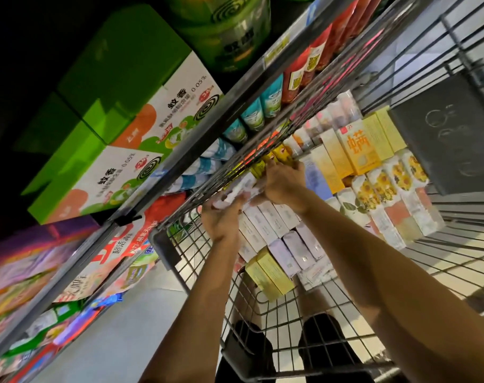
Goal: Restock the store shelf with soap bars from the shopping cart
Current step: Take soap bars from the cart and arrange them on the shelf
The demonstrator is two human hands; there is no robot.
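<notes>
Store aisle, wire shopping cart [163, 246] hard against shelf [180, 158]. Pale soap box [236, 193] at cart's shelf-side wall, above white soap boxes [265, 219]. Left hand [221, 219] beneath box, fingers curled around it. Right hand [283, 183] over its far end, fingers bent, gripping. Step judged: lifting stock out of cart. Next: raise clear of wire rim, carry across to shelf gap. Green coil boxes [141, 106] on shelf.
</notes>
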